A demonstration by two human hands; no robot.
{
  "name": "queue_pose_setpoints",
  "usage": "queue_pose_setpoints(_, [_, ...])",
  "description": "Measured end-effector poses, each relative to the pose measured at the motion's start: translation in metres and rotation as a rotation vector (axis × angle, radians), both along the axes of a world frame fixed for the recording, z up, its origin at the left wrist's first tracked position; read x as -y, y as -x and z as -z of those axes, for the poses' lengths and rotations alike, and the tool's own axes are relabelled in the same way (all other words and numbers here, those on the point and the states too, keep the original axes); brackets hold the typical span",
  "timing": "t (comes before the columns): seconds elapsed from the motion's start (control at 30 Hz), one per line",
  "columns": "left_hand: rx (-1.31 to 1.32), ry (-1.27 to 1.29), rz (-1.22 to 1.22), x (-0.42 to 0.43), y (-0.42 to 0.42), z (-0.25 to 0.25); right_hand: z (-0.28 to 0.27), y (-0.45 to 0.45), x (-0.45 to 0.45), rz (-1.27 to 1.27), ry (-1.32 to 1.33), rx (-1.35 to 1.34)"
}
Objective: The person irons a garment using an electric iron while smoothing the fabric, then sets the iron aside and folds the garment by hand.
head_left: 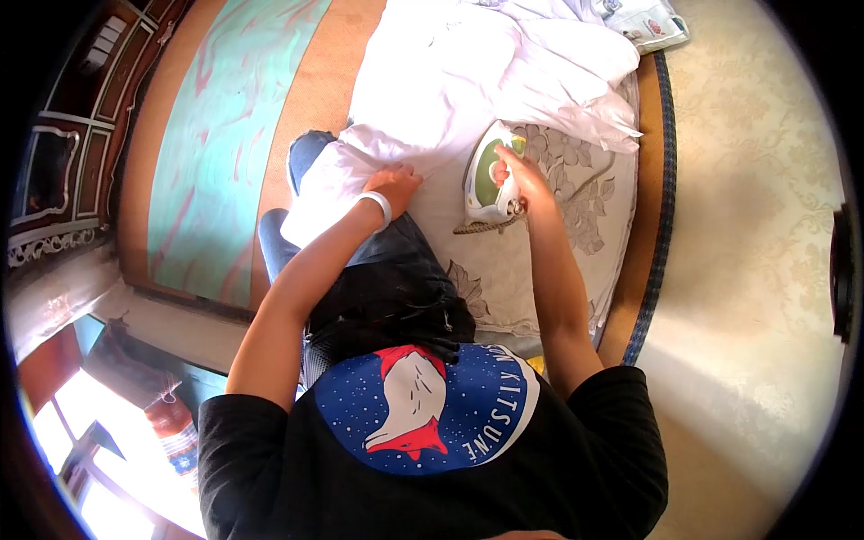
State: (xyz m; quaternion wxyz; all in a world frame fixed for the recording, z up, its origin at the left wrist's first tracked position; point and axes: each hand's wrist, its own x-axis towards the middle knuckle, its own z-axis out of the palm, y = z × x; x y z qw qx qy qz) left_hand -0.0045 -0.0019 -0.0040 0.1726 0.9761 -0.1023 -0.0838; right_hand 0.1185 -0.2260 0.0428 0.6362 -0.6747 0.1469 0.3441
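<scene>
A white and green clothes iron stands on a cream pad with a grey flower print, its tip pointing away from me. My right hand is wrapped round its handle. Behind the iron, a cord lies near its heel. To the left, my left hand, with a white band at the wrist, is closed on the edge of a large white cloth. That cloth spreads over my knee and away across the pad, bunched in folds at the far right. My left fingertips are partly hidden.
My bent legs in jeans are under the cloth's left side. A teal patterned strip runs along the left, beside dark carved furniture. A printed bag sits at the far right, near a pale patterned wall.
</scene>
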Motion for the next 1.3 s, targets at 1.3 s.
queue_pose_setpoints(1.3, [-0.067,-0.050,0.013,0.003,-0.002,0.007,0.001,-0.031,-0.047,-0.178,-0.034,0.052])
